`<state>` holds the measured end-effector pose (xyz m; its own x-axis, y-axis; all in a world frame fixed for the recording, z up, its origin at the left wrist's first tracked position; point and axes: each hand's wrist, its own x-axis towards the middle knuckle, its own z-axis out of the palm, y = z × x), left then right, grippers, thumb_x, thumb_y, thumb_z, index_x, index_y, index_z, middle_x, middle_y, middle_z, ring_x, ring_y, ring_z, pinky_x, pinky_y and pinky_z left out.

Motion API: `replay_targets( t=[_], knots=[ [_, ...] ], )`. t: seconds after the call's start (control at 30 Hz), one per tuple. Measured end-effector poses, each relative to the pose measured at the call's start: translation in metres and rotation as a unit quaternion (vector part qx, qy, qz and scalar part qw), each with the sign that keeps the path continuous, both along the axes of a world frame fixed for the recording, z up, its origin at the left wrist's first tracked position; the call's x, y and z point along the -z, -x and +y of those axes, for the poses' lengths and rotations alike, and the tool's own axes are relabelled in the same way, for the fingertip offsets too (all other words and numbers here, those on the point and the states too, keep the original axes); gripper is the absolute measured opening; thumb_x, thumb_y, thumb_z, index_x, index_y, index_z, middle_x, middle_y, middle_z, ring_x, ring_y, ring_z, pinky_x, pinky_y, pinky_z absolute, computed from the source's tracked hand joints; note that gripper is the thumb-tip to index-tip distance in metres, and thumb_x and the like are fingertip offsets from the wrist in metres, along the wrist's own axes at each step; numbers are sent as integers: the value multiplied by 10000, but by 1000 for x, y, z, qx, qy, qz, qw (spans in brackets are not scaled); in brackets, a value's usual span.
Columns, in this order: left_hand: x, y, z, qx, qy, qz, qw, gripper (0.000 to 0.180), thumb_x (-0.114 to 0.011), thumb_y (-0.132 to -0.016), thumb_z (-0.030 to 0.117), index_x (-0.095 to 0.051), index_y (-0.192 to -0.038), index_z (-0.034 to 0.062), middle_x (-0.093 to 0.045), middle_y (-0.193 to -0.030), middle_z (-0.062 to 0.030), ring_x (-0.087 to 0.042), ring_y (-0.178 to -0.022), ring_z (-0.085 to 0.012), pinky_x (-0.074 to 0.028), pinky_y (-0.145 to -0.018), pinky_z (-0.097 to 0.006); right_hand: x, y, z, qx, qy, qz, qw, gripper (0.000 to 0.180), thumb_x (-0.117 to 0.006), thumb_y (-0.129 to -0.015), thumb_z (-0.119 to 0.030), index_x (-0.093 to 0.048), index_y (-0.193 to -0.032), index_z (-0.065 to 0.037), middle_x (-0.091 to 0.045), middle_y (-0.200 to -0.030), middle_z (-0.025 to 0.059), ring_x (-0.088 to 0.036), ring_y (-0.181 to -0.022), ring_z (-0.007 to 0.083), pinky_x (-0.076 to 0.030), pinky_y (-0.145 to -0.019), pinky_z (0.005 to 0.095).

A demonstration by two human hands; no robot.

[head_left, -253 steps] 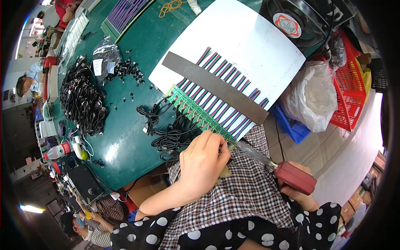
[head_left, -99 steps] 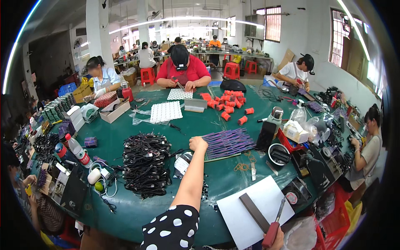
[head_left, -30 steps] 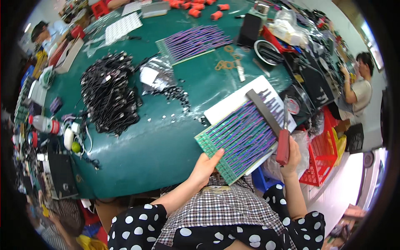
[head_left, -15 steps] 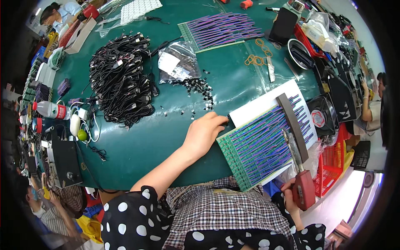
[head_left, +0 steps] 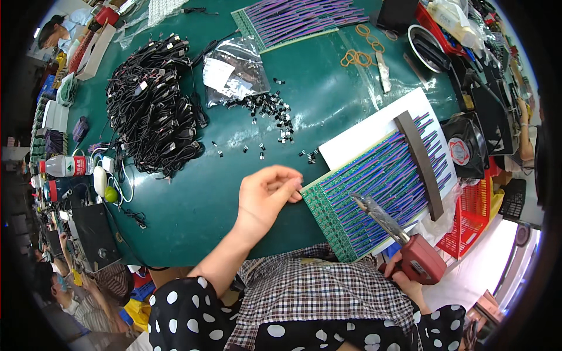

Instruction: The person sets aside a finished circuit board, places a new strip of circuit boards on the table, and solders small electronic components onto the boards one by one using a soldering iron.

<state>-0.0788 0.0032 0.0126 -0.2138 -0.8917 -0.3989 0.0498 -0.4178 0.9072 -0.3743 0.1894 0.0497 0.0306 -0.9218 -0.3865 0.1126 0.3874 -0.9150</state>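
Note:
My left hand is closed in a pinch at the left edge of a green circuit board panel. A tiny dark piece, seemingly a small black component, shows at its fingertips. My right hand grips a red soldering gun, whose metal nose reaches over the panel. Rows of purple-blue strips cover most of the panel, and a dark bar lies across them. Beneath is a white sheet. A few black components with metal legs sit by the sheet's left corner; more form a pile farther off.
Bundled black cables lie left of a clear bag of small parts. A second panel is at the back, near rubber bands. On the right stand a fan and red basket; a bottle lies left.
My left hand has drawn back from the small components to the panel's left edge, fingers now pinched. The soldering gun has swung left, its nose lower over the strips. The whole view has shifted.

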Motion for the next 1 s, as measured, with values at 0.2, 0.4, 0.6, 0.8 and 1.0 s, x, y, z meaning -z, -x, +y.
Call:
replay_targets(
  t=[0.2, 0.4, 0.6, 0.8, 1.0],
  knots=[
    [-14, -4, 28, -95, -1, 8, 995, 138, -640, -881, -10, -656, -1011, -56, -684, -882, -84, -670, -792, -138, -550, -741, -258, -3, -8, -16, -35, -58, -34, 997, 521, -696, -794, -94, -429, -1233, -11, -601, -856, 112, -590, -773, 177, -467, -718, 310],
    [-9, 12, 30, -71, -43, 54, 995, 87, -616, -876, -41, -630, -961, -51, -672, -857, -99, -666, -751, -149, -546, -706, -252, -10, -19, -27, -32, -67, -41, 996, 418, -666, -802, -98, -488, -1168, 0, -597, -852, 114, -589, -766, 184, -481, -719, 317],
    [-1, 18, 31, -67, 24, -13, 997, 191, -589, -849, -69, -571, -1030, -9, -619, -818, -27, -608, -742, -71, -497, -671, -212, -7, -23, -23, -12, -93, -38, 995, 430, -653, -779, -77, -486, -1167, 2, -593, -899, 128, -609, -769, 204, -506, -714, 325],
    [8, 22, 32, -69, 104, -10, 992, 283, -559, -836, -94, -519, -1097, 8, -588, -788, -19, -572, -726, -63, -480, -665, -223, -8, -25, -24, 5, -131, -45, 990, 542, -797, -738, -99, -499, -1177, 16, -629, -927, 94, -622, -792, 164, -494, -727, 281],
    [18, 20, 31, -76, 87, 29, 993, 279, -534, -830, -101, -492, -1079, 19, -572, -773, -8, -556, -704, -56, -464, -653, -218, 3, -23, -15, -34, -126, 22, 991, 658, -825, -675, -87, -484, -1224, 37, -661, -909, 80, -642, -802, 144, -508, -737, 262]
  ],
)
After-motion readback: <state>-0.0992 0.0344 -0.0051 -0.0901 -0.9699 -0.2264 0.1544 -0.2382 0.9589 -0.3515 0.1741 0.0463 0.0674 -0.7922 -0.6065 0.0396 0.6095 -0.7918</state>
